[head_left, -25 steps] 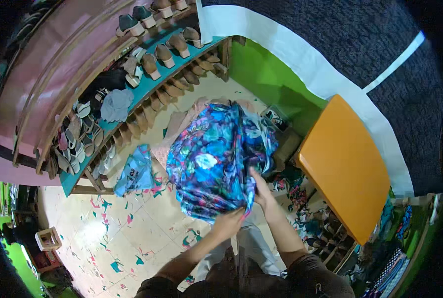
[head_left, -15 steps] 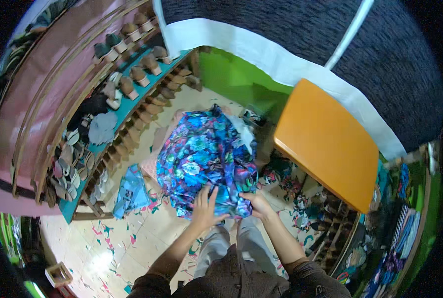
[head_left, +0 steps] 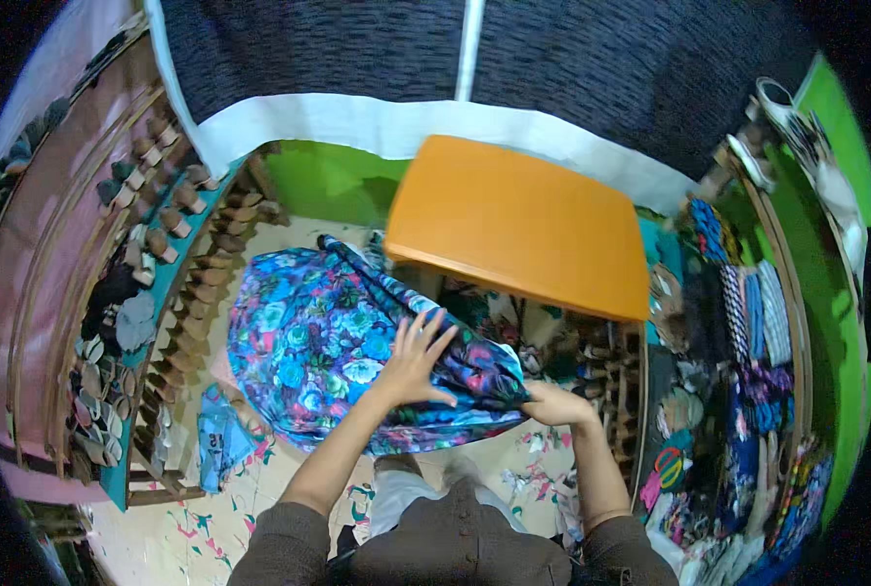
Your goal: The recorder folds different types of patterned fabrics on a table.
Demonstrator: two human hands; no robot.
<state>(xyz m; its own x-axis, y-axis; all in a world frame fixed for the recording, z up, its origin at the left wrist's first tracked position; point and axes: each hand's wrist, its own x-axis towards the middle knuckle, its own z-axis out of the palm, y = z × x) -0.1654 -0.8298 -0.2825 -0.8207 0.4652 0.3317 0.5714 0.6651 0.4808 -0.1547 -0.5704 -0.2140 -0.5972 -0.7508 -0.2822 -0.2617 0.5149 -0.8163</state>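
A large floral fabric [head_left: 318, 337] in blue, purple and pink spreads over something bulky that it hides on the floor in front of me. My left hand [head_left: 414, 363] lies on top of it with the fingers spread, touching the cloth. At the fabric's right end, my right hand [head_left: 555, 402] is closed on its bunched edge and draws it out to the right. A darker fold runs slantwise from the far side of the cloth to that hand.
An orange tabletop [head_left: 523, 225] stands just beyond the fabric on the right. Racks of shoe forms [head_left: 176, 223] line the left. Folded cloths [head_left: 772, 313] fill a shelf at the right. A blue plastic packet [head_left: 222, 439] and coloured scraps [head_left: 196, 532] lie on the floor.
The view has turned to the right. The bunched fabric is now stretched wider and flatter, its right end pulled out by my right hand. My left hand has moved farther onto the cloth, fingers spread.
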